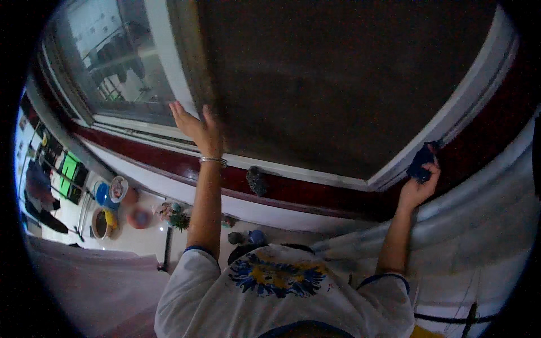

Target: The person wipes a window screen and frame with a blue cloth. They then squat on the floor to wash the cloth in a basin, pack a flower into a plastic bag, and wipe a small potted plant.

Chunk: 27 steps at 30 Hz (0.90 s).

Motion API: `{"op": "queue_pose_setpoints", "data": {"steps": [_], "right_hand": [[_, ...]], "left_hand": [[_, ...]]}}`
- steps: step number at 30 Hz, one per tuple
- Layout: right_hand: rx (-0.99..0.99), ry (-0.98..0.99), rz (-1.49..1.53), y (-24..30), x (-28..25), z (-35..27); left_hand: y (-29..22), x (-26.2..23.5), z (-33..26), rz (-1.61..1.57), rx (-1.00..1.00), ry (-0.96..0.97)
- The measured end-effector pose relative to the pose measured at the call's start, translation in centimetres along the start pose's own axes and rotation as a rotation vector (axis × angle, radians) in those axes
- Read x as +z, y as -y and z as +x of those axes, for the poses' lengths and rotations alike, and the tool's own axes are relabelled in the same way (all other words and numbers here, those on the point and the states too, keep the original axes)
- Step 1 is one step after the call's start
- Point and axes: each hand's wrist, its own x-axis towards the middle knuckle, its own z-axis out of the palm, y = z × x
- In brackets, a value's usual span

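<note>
In my right hand (420, 188) is a bunched dark blue cloth (421, 163), pressed against the right side of the white window frame (389, 172), just above its lower corner. My left hand (197, 128) is raised with thumb and fingers apart, holding nothing. It is beside the white upright edge of the sliding glass pane (135, 73); whether it touches that edge I cannot tell. A bracelet (213, 161) circles the left wrist. Between my arms, a dark grey scrubber-like lump (256, 181) lies on the dark red sill (234, 179). A dark panel (338, 84) fills the window's right part.
Down at the left stand a blue bucket (105, 195), a brown bucket (101, 223) and a green plant (180, 220). A pinkish curtain (96, 287) hangs at the lower left, a pale grey curtain (473, 219) at the right. Dark clothes (40, 191) hang at the far left.
</note>
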Motion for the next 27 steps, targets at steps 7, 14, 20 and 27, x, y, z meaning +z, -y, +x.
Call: {"op": "queue_pose_setpoints", "data": {"steps": [7,14,20,27], "right_hand": [[-0.018,0.118,0.117,1.4,5.0,-0.6],[-0.125,0.202,0.308,7.0,12.5,-0.9],[-0.291,0.352,0.352,15.8,22.4,-4.3],[-0.227,0.364,0.303,20.2,26.9,-9.5]], "left_hand": [[4.3,-1.2,1.6,-0.392,-0.221,0.279],[5.1,-2.0,1.2,-0.390,-0.147,0.297],[6.9,-3.6,3.1,-0.455,-0.061,0.477],[7.5,-2.1,5.5,-0.287,0.091,0.501]]}}
